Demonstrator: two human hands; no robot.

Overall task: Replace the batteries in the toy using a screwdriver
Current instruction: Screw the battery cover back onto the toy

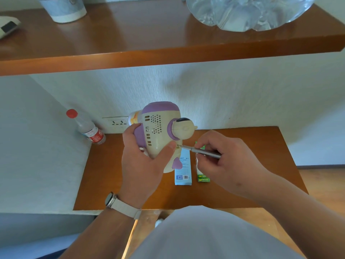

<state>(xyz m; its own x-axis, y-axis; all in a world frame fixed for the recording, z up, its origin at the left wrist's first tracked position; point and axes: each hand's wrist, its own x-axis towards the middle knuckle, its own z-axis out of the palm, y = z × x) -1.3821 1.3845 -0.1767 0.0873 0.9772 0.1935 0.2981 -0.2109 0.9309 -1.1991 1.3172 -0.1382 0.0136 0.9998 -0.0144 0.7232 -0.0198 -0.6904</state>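
While the left hand (143,161) gripped the toy (159,131), the right hand (224,159) pinched the screwdriver (201,151), whose tip, entering from 3 o'clock, might slip if tilted.

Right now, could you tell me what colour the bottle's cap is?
Red; the bottle's cap shows clearly in the head view.

Toy (158,131) — cream with purple; battery pack (203,178) — green.

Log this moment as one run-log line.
step: unscrewing | left hand: holds toy | right hand: screwdriver, tip at toy's screw | batteries: on table
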